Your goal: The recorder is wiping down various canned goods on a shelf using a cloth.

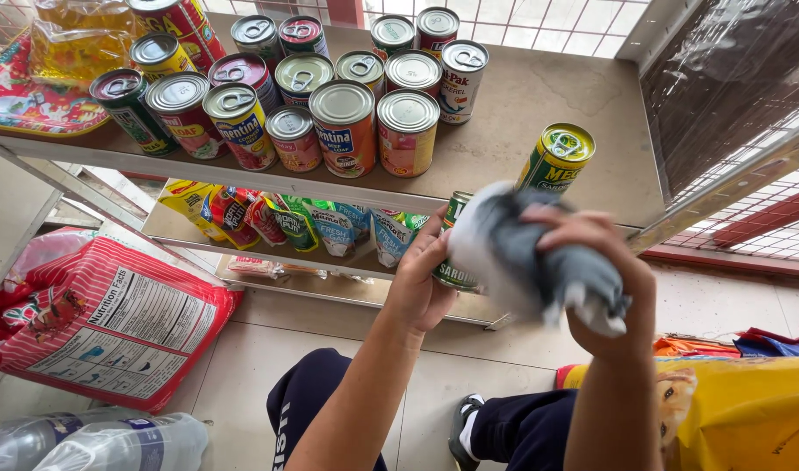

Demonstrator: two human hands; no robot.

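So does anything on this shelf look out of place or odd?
One green-and-yellow can stands alone at the shelf front, apart from the packed group of cans. Otherwise nothing looks spilled or damaged; the left hand holds another can, the right hand a grey cloth.

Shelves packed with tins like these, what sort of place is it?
Probably a small grocery shop or its stockroom. The top shelf holds rows of tins, sachets hang below, and a big sack lies on the floor.
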